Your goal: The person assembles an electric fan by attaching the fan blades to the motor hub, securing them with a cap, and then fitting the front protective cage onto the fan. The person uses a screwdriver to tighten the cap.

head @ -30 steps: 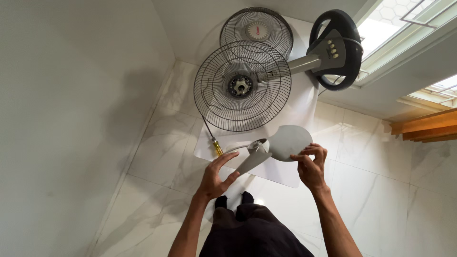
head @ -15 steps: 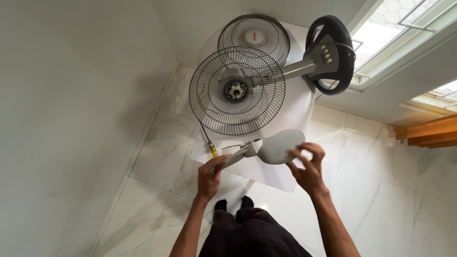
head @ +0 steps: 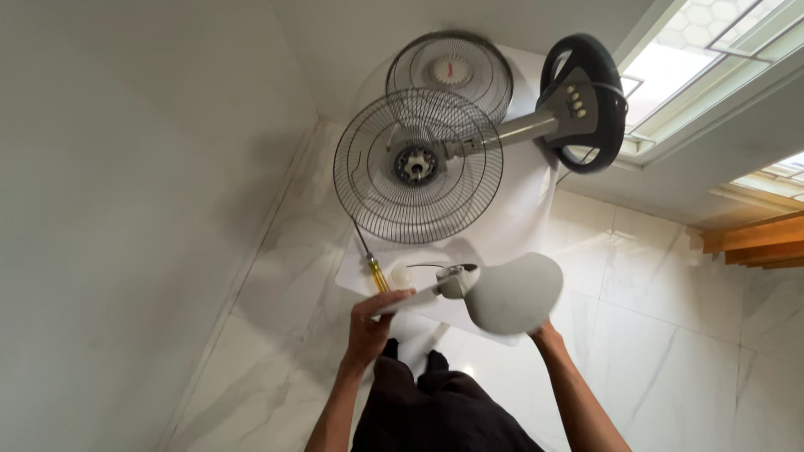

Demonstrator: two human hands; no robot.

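The left hand (head: 371, 328) grips one thin edge of the grey fan blade (head: 494, 293), held above the near edge of the white sheet (head: 519, 213). The right hand is hidden behind the blade, so I cannot tell its grip. Held by that edge alone, the blade could slip and drop onto the screwdriver (head: 377, 269) or tiles. No containers show.

daylight from window (head: 670, 59) (glare) | soft shadows | edges warped

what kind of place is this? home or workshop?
Likely a home, a room corner: white marble-look floor tiles, plain white walls, a window. A dismantled stand fan lies on a white sheet, not a bench.
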